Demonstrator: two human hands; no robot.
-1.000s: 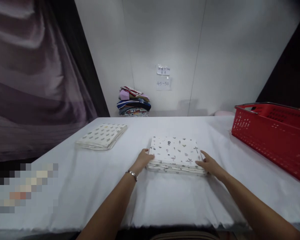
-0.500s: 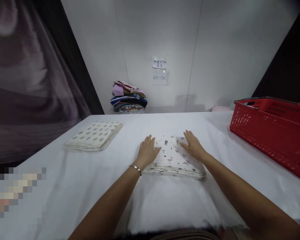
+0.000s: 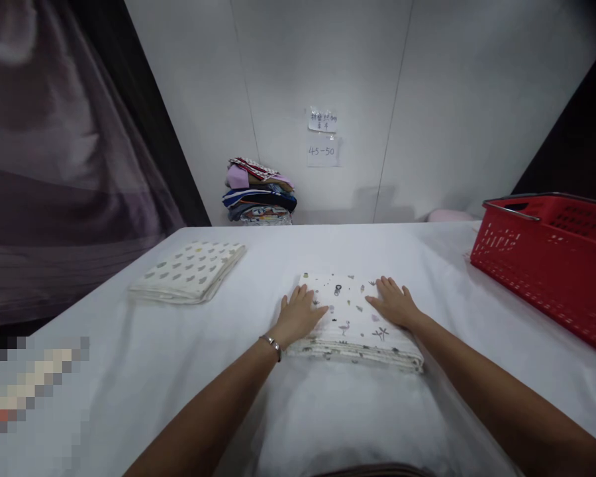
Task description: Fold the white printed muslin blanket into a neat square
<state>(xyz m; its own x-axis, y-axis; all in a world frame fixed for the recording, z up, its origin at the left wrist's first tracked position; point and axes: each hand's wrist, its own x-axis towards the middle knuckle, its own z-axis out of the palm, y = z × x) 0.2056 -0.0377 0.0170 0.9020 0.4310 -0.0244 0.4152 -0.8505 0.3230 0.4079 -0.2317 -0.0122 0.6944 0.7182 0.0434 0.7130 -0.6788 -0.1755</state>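
A folded white cloth (image 3: 350, 315) with small printed figures, a flamingo and a palm among them, lies flat in front of me, its layered edge facing me. On its left side rests my left hand (image 3: 300, 315), palm down with the fingers spread; a bracelet is on that wrist. My right hand (image 3: 393, 303) lies on the right side of the same cloth, also with fingers apart. Neither hand grips anything. Farther left is a second folded cloth (image 3: 191, 271), cream with grey leaf-like prints, which no hand touches.
The table has a white cover (image 3: 179, 371), wrinkled in places. A red plastic basket (image 3: 551, 265) with metal handles stands at the right. Behind the table's far edge rises a stack of folded fabrics (image 3: 259, 192). Paper notes (image 3: 322, 151) are taped to the wall; a dark curtain (image 3: 69, 165) hangs left.
Both hands have slid slightly toward me over the printed cloth, and more of its far edge shows. The whole view has shifted a little. The leaf-print cloth stays put.
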